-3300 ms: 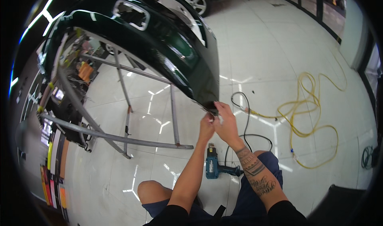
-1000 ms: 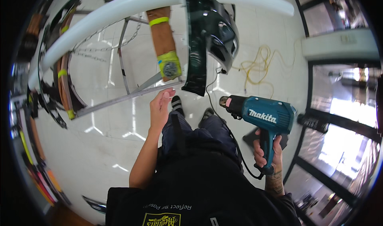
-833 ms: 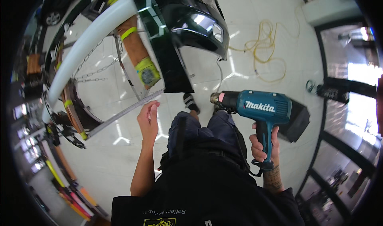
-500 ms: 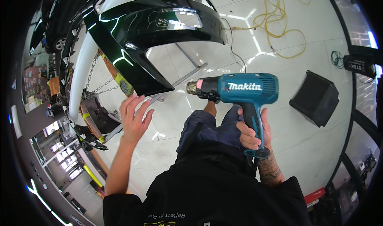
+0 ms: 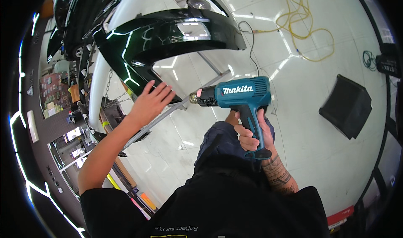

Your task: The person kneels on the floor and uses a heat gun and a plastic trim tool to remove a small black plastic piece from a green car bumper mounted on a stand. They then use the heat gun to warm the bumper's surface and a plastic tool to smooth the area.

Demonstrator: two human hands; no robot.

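A glossy black-green car fender [image 5: 168, 36] with a curved wheel arch hangs on a metal stand [image 5: 212, 65]. My left hand [image 5: 152, 102] is over the fender's narrow lower end, fingers stretched out and slightly spread. The fingertips look to be on its surface, though the exact contact is hard to make out. My right hand [image 5: 248, 140] wraps round the grip of a teal and black heat gun [image 5: 243, 93]. The gun's metal nozzle [image 5: 193, 97] points left, close to the fender's lower tip. A dark cord [image 5: 252, 42] runs up from behind the gun.
On the floor at right stands a black box [image 5: 346, 105]. A yellow extension cord [image 5: 308, 30] lies in loops at the far right. Left of the fender is a white curved part [image 5: 98, 91], with chains [image 5: 110, 80] beside it. A dark car [image 5: 75, 23] is farther back.
My left hand has moved up and right, from below the fender's lower end onto it. The heat gun in my right hand has moved left, bringing its nozzle closer to the fender.
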